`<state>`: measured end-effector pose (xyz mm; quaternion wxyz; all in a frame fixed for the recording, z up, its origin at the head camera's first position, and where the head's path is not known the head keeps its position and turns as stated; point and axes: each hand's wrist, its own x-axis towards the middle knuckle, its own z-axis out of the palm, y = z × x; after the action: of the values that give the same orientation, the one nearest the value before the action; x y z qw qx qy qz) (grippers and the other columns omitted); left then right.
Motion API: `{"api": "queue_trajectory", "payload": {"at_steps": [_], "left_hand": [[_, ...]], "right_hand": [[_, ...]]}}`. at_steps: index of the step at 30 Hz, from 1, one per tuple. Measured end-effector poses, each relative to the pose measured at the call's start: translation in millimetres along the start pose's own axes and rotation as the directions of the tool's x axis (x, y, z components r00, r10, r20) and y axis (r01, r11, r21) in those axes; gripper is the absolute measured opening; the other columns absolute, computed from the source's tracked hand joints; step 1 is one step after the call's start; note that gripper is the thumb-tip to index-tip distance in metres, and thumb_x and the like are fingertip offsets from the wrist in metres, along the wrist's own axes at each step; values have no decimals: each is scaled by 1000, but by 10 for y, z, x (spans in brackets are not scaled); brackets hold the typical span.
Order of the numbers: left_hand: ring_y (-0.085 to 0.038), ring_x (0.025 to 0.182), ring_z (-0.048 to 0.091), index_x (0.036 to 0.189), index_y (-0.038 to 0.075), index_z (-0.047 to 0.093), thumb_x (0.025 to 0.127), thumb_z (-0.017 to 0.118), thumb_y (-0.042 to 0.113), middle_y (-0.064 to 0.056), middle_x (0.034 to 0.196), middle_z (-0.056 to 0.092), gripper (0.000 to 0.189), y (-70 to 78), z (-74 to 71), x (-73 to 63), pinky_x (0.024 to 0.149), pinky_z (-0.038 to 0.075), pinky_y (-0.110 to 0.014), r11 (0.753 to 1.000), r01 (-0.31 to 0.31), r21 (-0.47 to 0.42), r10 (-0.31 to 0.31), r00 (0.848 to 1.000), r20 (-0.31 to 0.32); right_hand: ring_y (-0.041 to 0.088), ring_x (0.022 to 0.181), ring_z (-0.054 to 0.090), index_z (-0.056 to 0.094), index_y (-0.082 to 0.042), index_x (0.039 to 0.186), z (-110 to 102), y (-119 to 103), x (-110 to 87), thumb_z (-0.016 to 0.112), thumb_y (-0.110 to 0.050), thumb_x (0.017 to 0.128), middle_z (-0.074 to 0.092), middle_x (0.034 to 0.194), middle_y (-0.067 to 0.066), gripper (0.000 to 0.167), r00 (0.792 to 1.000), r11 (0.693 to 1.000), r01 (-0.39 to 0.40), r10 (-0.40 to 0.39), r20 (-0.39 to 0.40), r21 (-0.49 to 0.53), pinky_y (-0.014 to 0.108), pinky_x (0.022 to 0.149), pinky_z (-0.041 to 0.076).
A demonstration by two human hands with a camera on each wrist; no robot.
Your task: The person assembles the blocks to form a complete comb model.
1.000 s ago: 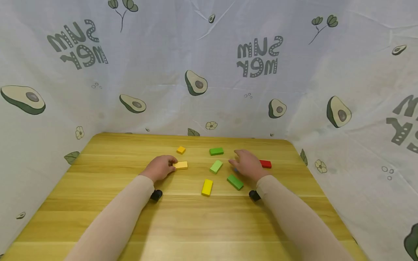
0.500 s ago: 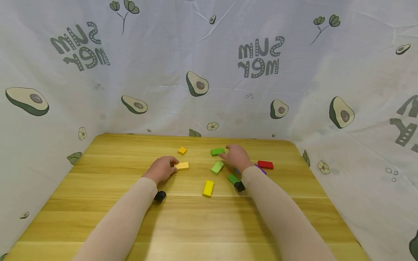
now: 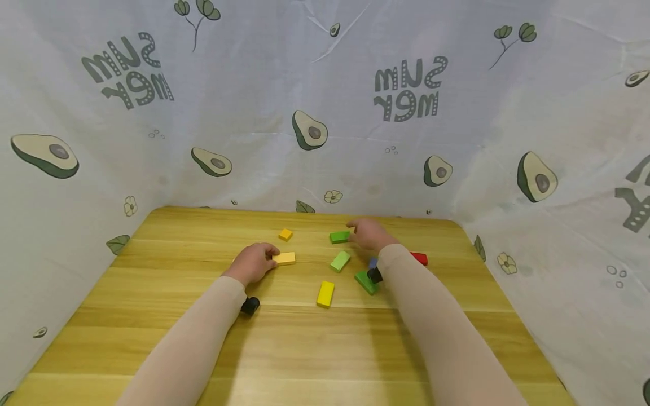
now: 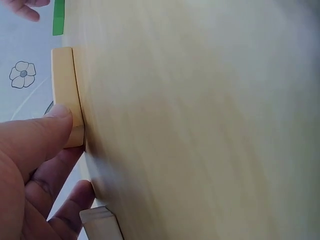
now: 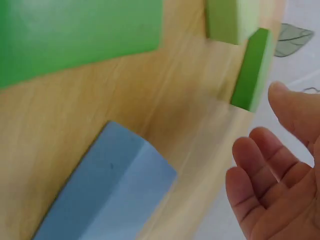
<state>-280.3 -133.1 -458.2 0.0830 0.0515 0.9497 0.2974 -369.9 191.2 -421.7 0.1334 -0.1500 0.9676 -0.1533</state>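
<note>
My left hand (image 3: 251, 264) holds one end of a pale orange block (image 3: 285, 259) lying on the table, thumb on one face (image 4: 64, 85) and index finger along the other side. A plain wooden block (image 4: 101, 223) shows below its curled fingers in the left wrist view. At the back, my right hand (image 3: 371, 234) is at the right end of a green block (image 3: 339, 237). In the right wrist view its thumb and fingers are apart, with a gap between them and that green block (image 5: 251, 70).
A light green block (image 3: 340, 261), a yellow block (image 3: 325, 294) and a small orange block (image 3: 285, 234) lie around the middle. Near the right forearm are another green block (image 3: 365, 283), a blue block (image 5: 107, 185) and a red block (image 3: 419, 258). A printed curtain (image 3: 355, 163) hangs behind the table.
My right hand has moved left and back from above the blue block to the end of the far green block. The left hand keeps its hold on the pale orange block.
</note>
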Motion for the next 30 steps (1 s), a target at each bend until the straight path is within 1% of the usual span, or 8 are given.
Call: {"api": "queue_trajectory", "payload": {"at_steps": [4, 11, 16, 20, 23, 25, 27, 30], "left_hand": [[-31, 128, 64, 135, 13, 71, 103, 70, 19, -10, 136, 70, 32, 16, -2, -9, 111, 50, -50, 1000, 5, -6, -5, 1000, -5], [-31, 128, 64, 134, 13, 70, 103, 69, 19, -10, 136, 70, 32, 33, 15, -20, 112, 50, -50, 1000, 3, -25, -3, 1000, -5], [-31, 128, 64, 134, 13, 70, 103, 69, 19, -9, 137, 70, 32, 37, 30, -24, 112, 49, -50, 999, 4, -32, -4, 1000, -5], [-31, 130, 63, 134, 14, 71, 103, 70, 19, -9, 138, 70, 32, 31, 27, -27, 113, 48, -50, 1000, 6, -30, -6, 1000, -6], [-31, 130, 63, 134, 14, 71, 103, 70, 20, -9, 138, 70, 32, 20, 20, -24, 114, 48, -50, 1000, 5, -27, -5, 1000, -9], [-31, 129, 63, 134, 14, 71, 103, 70, 20, -9, 137, 70, 31, 11, 13, -22, 113, 48, -50, 1000, 2, -23, -2, 1000, -14], [-31, 129, 63, 133, 14, 71, 103, 70, 20, -9, 136, 70, 31, 2, 5, -20, 113, 49, -50, 1000, 0, -20, 0, 1000, -18], [-31, 129, 64, 133, 14, 71, 103, 70, 19, -9, 136, 70, 30, -9, -5, -20, 112, 49, -50, 1000, 0, -17, -1, 1000, -22]], "right_hand": [[37, 132, 60, 49, -6, 157, 50, 20, 70, 63, -15, 105, 61, 148, 20, 54, 999, 1000, 11, -10, 42, -17, 52, 111, 50], [37, 137, 57, 56, -6, 151, 102, 30, 139, 61, -10, 105, 59, 151, 18, 46, 999, 999, 4, -2, 48, -44, 52, 116, 46], [36, 133, 61, 61, -9, 147, 113, -19, 193, 61, -4, 103, 64, 146, 16, 44, 998, 990, 56, -50, 49, -129, 50, 114, 49], [36, 131, 63, 55, -9, 153, 136, -86, 237, 57, -5, 104, 66, 143, 19, 49, 998, 990, 63, -61, 16, -125, 50, 114, 50], [36, 131, 63, 51, -3, 154, 155, -124, 246, 56, -16, 107, 66, 141, 21, 49, 999, 997, 19, -20, -25, -71, 50, 113, 50], [36, 129, 64, 52, 0, 151, 165, -150, 233, 60, -28, 106, 65, 141, 21, 53, 999, 1000, -14, 14, -39, -23, 49, 112, 51], [34, 126, 63, 55, 2, 148, 175, -182, 217, 67, -39, 102, 64, 143, 21, 63, 999, 999, -41, 42, -34, 28, 49, 111, 51], [32, 120, 61, 56, 3, 146, 193, -232, 205, 76, -45, 96, 63, 142, 20, 72, 998, 994, -60, 62, -16, 96, 47, 109, 51]]}}
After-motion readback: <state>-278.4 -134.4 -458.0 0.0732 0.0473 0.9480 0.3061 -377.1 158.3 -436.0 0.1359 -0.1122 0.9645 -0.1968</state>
